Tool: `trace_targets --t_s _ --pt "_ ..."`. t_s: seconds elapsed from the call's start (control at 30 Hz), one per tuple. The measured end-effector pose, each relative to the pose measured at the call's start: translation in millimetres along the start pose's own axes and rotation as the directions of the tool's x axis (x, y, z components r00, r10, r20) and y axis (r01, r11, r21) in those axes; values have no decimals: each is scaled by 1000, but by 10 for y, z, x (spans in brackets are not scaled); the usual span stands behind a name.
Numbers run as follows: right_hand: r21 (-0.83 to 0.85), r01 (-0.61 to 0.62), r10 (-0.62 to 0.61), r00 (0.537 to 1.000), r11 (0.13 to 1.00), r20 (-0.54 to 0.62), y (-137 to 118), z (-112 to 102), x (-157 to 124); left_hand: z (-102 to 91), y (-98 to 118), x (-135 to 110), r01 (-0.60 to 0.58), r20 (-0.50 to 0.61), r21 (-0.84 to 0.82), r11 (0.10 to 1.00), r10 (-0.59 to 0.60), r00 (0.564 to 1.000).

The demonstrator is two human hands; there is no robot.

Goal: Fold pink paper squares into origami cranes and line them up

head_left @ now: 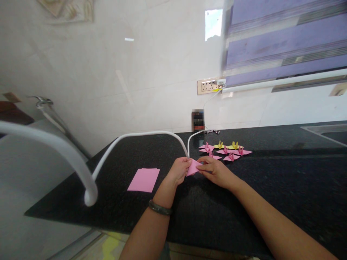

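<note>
Between my two hands is a folded piece of pink paper (193, 167), held just above the dark countertop. My left hand (179, 169) pinches its left edge, thumb on top. On the other side, the fingers of my right hand (214, 171) are closed on the paper's right corner. To the left lies a small stack of flat pink paper sheets (143, 180). Beyond my right hand sit several folded pink paper cranes (231, 157) and a pair of yellow paper cranes (234, 145).
A white flexible tube (141, 134) arches across the black countertop (114, 209) in front of my hands. Against the wall leans a phone-like device (198, 120) with a cable, below a wall socket (210, 86). A sink edge (322, 130) shows at far right.
</note>
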State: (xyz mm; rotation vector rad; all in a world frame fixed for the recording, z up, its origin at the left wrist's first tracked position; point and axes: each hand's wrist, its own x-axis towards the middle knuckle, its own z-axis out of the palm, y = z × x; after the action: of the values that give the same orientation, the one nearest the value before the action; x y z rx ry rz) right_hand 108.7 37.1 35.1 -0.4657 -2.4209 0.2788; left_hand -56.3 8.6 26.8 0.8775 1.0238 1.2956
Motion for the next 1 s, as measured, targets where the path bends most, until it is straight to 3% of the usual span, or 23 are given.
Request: trace_targets --t_s 0.53,0.73,0.9,1.0 --pt "-72 1 -4 999 997 -42 37 47 1 -9 -38 25 -11 -27 -20 1000 11 1000" --pt "-64 1 -4 999 998 -47 18 66 5 -8 -97 48 -138 -126 101 985 150 981" --pt "82 -37 44 995 996 -85 -4 95 14 11 -94 48 -146 -172 128 981 167 971" --pt "177 -153 181 971 972 -154 -3 133 19 35 -84 29 -135 -146 138 981 155 977"
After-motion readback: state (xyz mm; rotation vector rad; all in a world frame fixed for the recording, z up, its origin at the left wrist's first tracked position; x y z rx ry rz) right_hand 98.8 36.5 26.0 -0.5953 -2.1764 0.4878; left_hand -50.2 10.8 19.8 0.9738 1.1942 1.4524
